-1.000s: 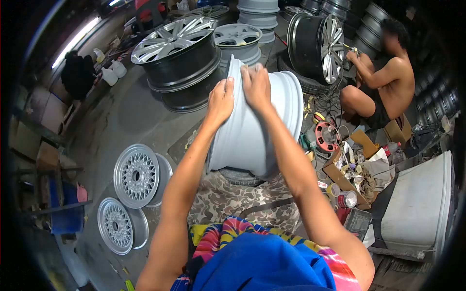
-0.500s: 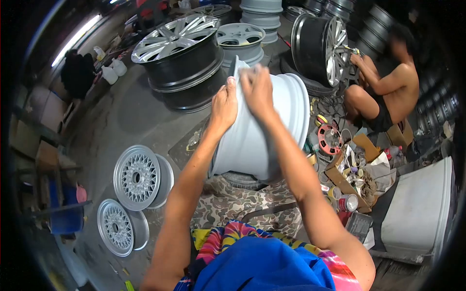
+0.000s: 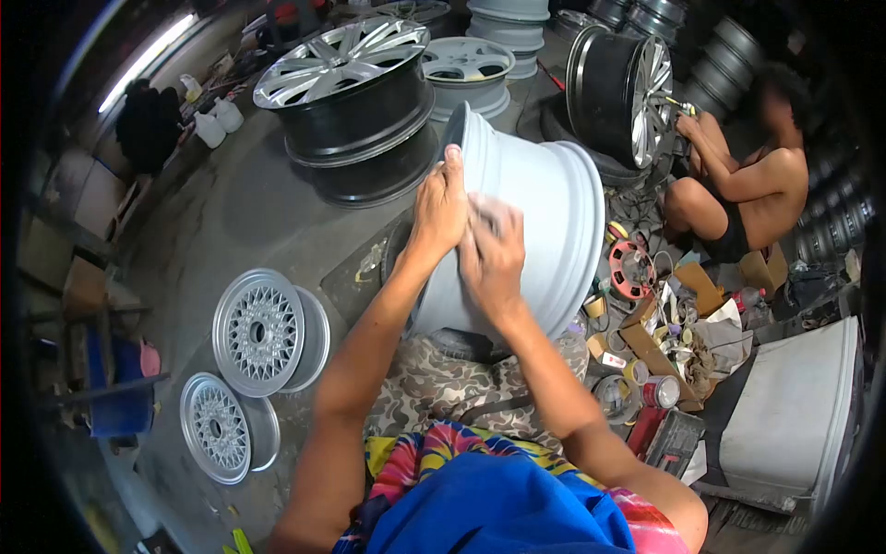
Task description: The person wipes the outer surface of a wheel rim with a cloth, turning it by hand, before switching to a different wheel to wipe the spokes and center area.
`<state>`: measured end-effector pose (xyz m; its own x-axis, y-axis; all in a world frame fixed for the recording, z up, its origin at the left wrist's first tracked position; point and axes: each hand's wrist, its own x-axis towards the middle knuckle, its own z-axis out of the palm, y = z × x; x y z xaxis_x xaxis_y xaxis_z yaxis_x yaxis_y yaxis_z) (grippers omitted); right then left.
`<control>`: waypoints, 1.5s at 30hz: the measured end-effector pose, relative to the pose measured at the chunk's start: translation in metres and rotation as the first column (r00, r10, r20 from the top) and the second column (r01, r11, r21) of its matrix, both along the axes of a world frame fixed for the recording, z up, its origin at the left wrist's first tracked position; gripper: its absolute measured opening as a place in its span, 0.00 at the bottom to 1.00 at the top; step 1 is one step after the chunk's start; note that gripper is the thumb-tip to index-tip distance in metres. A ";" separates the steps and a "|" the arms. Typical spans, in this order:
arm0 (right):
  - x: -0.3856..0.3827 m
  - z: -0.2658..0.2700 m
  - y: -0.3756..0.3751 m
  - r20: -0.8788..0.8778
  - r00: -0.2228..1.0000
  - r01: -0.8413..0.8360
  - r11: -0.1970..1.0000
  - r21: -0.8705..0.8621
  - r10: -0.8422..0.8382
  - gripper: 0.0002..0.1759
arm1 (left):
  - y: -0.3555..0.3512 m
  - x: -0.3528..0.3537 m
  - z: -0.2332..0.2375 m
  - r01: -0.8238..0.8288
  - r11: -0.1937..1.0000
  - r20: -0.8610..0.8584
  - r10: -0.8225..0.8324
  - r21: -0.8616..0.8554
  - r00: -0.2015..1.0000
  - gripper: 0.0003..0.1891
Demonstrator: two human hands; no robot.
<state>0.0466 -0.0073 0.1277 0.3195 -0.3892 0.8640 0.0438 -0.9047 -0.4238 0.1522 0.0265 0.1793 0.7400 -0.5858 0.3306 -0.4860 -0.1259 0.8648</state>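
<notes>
A light grey wheel rim [image 3: 544, 212] stands on its edge in front of me, tilted, resting on a dark tyre [image 3: 452, 343] by my camouflage-covered legs. My left hand [image 3: 441, 205] is closed over the rim's left lip, thumb pointing up along it. Against the barrel just inside that lip, my right hand [image 3: 496, 254] presses with bent fingers. Its fingertips are blurred by motion, and what they hold, if anything, cannot be made out.
Two silver mesh wheels [image 3: 258, 332] lie at left. Ahead stand a large black-and-silver wheel [image 3: 351, 102] and a grey wheel [image 3: 468, 69]. At right a person [image 3: 738, 175] crouches by another wheel [image 3: 623, 97], near a cluttered box [image 3: 660, 351] and a white panel [image 3: 789, 406].
My right hand has slid down the barrel toward me along the lip. The left hand keeps its place on the lip. The view has shifted slightly, with the wheel appearing a little further right.
</notes>
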 end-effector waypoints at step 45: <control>-0.118 -0.060 0.075 -0.150 0.967 -0.184 0.971 0.150 0.206 0.13 | 0.197 -0.049 -0.231 -0.034 0.975 0.068 0.019 0.221 0.998 0.23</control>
